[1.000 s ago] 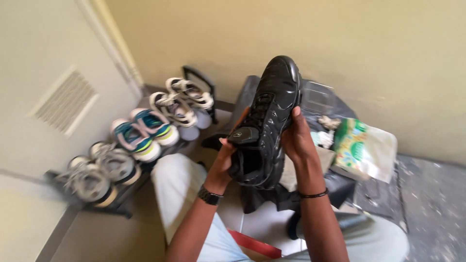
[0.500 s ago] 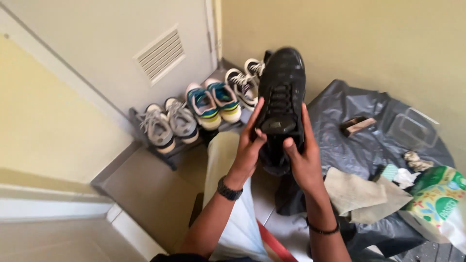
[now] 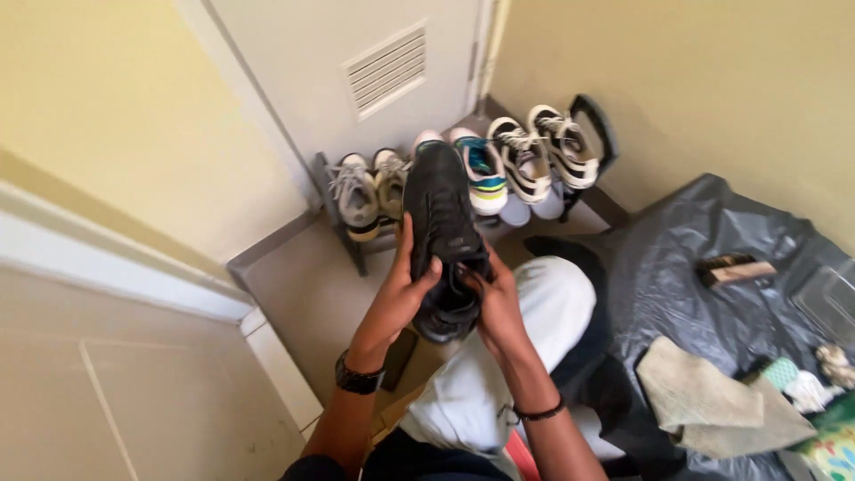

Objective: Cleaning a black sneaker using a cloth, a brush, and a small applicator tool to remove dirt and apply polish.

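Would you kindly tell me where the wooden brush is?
In the head view, the wooden brush lies at right on the black plastic sheet, above the beige cloth.

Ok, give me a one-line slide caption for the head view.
Both hands, left hand and right hand, hold a black shoe above a shoe rack.

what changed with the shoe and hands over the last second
The black shoe has come down from in front of the wall toward the shoe rack and the person's knee, toe pointing at the rack. The left hand and right hand shifted closer together near its heel. Unchanged: both hands still hold it; the brush and cloth still lie on the black plastic sheet.
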